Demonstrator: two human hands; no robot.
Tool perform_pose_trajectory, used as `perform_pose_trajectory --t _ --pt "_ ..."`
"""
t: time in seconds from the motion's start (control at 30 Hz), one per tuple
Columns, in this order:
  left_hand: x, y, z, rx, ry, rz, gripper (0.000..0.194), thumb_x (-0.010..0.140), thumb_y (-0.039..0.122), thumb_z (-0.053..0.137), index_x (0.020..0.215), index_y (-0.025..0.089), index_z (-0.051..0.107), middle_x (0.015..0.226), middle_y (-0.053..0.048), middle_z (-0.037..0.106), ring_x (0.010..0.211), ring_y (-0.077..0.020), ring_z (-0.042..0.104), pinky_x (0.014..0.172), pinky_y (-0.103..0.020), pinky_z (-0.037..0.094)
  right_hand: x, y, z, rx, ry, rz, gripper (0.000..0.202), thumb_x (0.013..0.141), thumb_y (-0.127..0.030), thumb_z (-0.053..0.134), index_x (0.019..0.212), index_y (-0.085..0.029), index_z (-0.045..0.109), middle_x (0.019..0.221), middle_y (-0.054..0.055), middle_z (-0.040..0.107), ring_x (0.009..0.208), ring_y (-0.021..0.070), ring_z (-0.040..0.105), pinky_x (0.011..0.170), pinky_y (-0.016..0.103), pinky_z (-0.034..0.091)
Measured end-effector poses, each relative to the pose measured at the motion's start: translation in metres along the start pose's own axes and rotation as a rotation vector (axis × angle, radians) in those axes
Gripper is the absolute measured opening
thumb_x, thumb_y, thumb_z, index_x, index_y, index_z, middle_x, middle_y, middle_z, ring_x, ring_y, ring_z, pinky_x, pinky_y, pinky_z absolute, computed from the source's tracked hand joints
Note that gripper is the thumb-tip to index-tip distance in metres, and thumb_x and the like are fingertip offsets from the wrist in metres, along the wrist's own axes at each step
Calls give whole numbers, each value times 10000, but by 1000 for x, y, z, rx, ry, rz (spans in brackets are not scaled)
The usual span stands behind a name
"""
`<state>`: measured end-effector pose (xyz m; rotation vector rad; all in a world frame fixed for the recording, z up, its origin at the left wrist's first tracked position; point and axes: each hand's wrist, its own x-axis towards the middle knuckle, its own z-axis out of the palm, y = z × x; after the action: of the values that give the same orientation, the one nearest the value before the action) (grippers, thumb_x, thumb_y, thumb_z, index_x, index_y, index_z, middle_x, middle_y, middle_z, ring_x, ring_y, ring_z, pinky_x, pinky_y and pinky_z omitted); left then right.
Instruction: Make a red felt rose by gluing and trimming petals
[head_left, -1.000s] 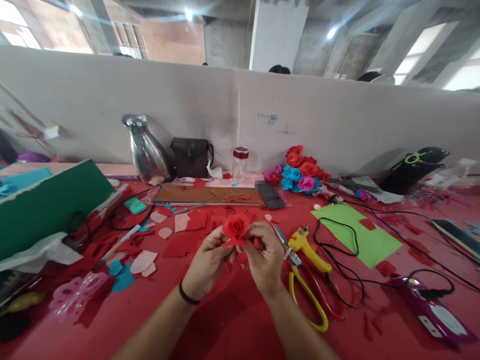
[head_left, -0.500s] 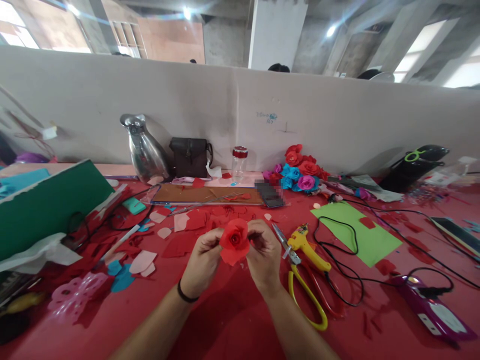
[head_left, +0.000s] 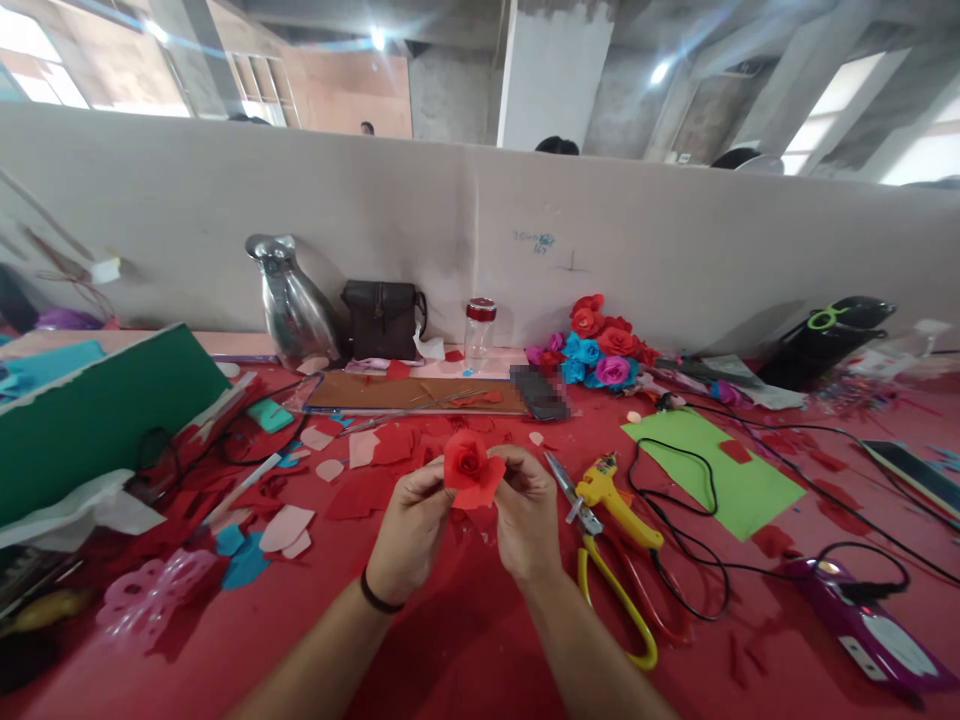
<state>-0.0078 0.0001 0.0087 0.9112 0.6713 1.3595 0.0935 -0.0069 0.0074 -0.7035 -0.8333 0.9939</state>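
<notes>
A red paper rose (head_left: 471, 468) with a coiled centre faces me, held up above the red tabletop. My left hand (head_left: 414, 515) grips its left edge between thumb and fingers; a dark band circles that wrist. On the other side my right hand (head_left: 527, 510) pinches an outer petal at the right edge. Part of each hand's fingertips is hidden behind the petals. Close to my right hand lie a pair of scissors (head_left: 589, 540) with yellow and red handles and a yellow glue gun (head_left: 616, 505). Red paper pieces (head_left: 360, 492) are scattered left of the flower.
A bunch of finished paper flowers (head_left: 604, 345) lies by the partition. Near it are a dark phone (head_left: 538, 392), a glass jar (head_left: 480, 335), a black bag (head_left: 381, 318) and a steel jug (head_left: 296, 305). Black cords run over green paper (head_left: 716, 470) to a purple power strip (head_left: 870, 625).
The rose has turned and tilted in my fingers, so an outer petal now sticks out to the right. Both hands stay close to where they were.
</notes>
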Motion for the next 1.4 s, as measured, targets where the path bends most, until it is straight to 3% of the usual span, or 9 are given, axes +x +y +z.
perform_pose_trajectory --t 0.3,0.57,0.83,1.03,1.2,1.4 --pt "3 4 3 -29 64 -31 115 520 194 804 610 194 733 587 1 673 565 -122 567 575 -233 471 -2 -3 7 93 -18 120 145 623 -279 770 714 -212 679 634 -40 558 522 79 399 501 209 348" --pt "3 4 3 -33 16 -41 105 548 220 803 611 180 729 606 -3 679 551 -114 553 567 -232 457 -2 0 5 202 -58 240 190 606 -325 791 701 -222 663 584 -52 550 515 80 400 491 198 325" --pt "3 3 2 -26 -19 -50 117 557 221 803 655 198 744 623 2 687 566 -120 549 600 -249 466 -2 -2 5 213 -87 241 197 639 -328 781 718 -222 635 619 -55 550 534 74 423 482 178 328" --pt "4 0 0 1 26 -21 147 542 228 815 672 197 753 672 -13 707 672 -148 601 701 -268 479 -4 0 7 190 19 153 194 666 -309 770 753 -227 618 664 -58 548 537 67 421 486 172 339" --pt "6 1 -2 -10 101 10 157 545 241 815 685 204 758 662 -10 706 676 -128 598 696 -241 474 -5 -1 6 -27 -2 31 95 711 -280 724 754 -210 677 778 -6 591 711 126 525 659 245 436" --pt "4 2 -1 -2 107 10 146 541 228 805 672 195 751 664 -21 712 667 -147 609 704 -272 482 -3 -1 5 -95 -50 52 100 682 -238 732 782 -237 737 873 23 613 851 175 562 765 304 454"
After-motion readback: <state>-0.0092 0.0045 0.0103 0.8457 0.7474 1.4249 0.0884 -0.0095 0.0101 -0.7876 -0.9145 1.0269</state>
